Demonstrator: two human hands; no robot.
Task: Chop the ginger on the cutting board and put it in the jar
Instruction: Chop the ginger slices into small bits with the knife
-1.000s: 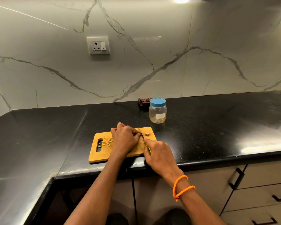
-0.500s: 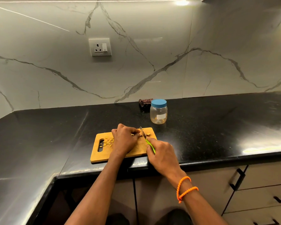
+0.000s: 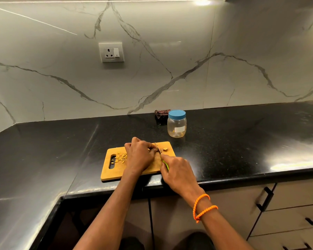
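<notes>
Chopping still, knife (image 3: 158, 149) beside left hand (image 3: 139, 156)

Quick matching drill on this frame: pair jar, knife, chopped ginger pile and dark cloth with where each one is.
Things:
1. jar
2. knife
3. chopped ginger pile
4. dark cloth

Places:
A. by the cutting board's handle slot
B. against the wall, behind the jar
C. on the counter beyond the board, lid on
D. in the right hand, blade on the board

Pairs: 1-C, 2-D, 3-A, 4-B
</notes>
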